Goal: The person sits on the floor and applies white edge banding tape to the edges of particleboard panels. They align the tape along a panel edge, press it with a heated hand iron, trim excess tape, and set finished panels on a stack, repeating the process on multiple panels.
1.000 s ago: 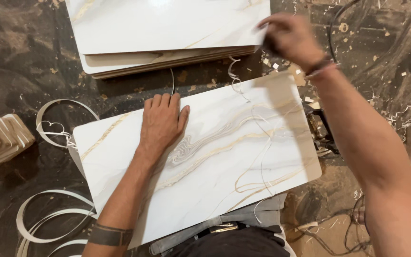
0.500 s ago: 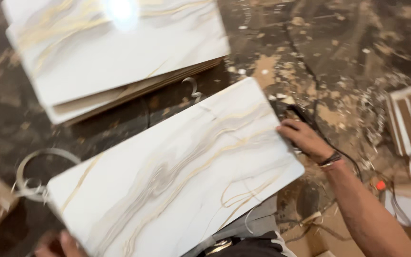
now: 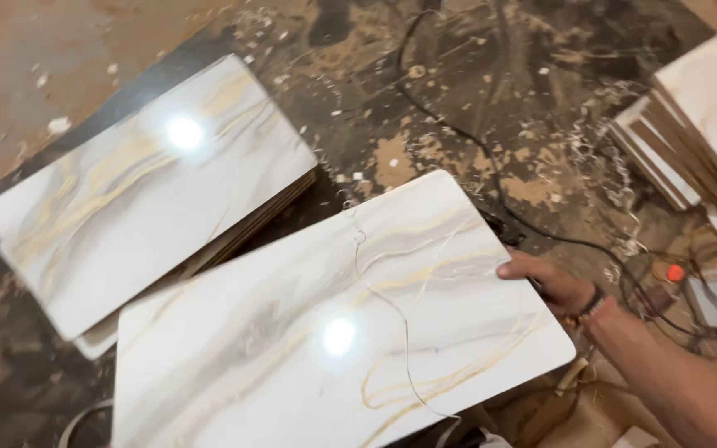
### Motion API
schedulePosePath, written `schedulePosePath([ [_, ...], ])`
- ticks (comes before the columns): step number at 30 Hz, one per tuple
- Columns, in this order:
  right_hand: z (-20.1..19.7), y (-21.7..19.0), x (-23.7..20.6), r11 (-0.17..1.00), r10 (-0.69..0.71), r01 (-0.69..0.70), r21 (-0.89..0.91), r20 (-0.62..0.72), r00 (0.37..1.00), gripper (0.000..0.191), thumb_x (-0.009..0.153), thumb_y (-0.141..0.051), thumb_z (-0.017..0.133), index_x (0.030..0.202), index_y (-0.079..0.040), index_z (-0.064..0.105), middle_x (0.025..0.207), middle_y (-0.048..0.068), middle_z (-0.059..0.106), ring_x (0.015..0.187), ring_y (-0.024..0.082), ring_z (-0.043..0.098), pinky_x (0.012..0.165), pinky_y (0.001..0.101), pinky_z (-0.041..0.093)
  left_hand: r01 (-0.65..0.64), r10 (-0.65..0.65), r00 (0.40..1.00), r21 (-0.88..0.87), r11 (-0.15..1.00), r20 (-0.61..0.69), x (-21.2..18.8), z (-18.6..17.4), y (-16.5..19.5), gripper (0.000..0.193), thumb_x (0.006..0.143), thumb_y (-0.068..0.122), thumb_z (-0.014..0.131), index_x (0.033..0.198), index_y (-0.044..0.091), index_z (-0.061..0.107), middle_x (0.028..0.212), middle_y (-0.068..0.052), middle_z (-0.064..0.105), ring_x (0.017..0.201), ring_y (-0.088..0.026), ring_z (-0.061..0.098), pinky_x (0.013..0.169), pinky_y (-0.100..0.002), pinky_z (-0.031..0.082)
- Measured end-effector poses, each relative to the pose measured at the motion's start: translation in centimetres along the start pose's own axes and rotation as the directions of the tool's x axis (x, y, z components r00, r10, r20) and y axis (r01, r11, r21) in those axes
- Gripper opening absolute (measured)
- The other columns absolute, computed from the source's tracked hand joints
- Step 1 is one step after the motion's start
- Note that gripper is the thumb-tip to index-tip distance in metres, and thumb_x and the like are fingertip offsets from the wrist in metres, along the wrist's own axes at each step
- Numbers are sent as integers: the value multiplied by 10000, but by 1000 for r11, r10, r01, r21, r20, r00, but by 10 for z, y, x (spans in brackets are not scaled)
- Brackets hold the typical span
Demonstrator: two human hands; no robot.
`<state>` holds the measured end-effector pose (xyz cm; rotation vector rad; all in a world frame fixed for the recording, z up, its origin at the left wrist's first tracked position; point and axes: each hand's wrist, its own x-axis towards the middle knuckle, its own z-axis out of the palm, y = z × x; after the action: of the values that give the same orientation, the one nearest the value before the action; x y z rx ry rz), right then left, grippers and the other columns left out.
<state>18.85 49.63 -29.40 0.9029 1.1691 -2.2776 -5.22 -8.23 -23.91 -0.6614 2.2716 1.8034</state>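
Now | step: big board [image 3: 325, 332] is gripped at its 3 o'clock edge by right hand [image 3: 551, 282], fingers clamped | left hand unseen | next, likely: firm hold needed, stack [image 3: 139, 191] at 10 o'clock.

Brightness: moderate, warm indoor light, dimmer toward the dark floor [image 3: 475, 75].
Light source: overhead (two lamps, judging by two reflections).
Glare: a white hot spot on the near marble-patterned board [image 3: 338, 336], another on the top board of the stack [image 3: 184, 133] behind it.
Shadows: soft, a narrow dark band under the stack's edge.
Blur: slight motion smear throughout; the right hand [image 3: 549, 282] and the panels at the right edge [image 3: 699, 116] look soft.
Distortion: none obvious at the edges.
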Motion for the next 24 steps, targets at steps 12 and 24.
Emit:
schedulePosePath([
  [12, 8, -17, -74, 568, -643, 822, 20, -613, 459, 394, 937, -259, 642, 1235, -17, 556, 1132, 82, 640, 935, 174, 655, 841, 319, 544, -209, -21, 839, 359, 910, 543, 55, 115, 63, 625, 1018, 410, 482, 1589, 164, 418, 1281, -214, 718, 918, -366, 731, 845, -462, 570],
  [24, -34, -117, 105, 545, -254, 730, 413, -749, 612, 421, 938, -273, 745, 1165, 18, 543, 805, 6, 527, 509, 77, 466, 436, 223, 431, 163, -399, 866, 583, 796, 302, 9, 82, -191, 540, 968, 311, 607, 1477, 157, 516, 1018, -168, 817, 724, -272, 746, 695, -427, 634],
])
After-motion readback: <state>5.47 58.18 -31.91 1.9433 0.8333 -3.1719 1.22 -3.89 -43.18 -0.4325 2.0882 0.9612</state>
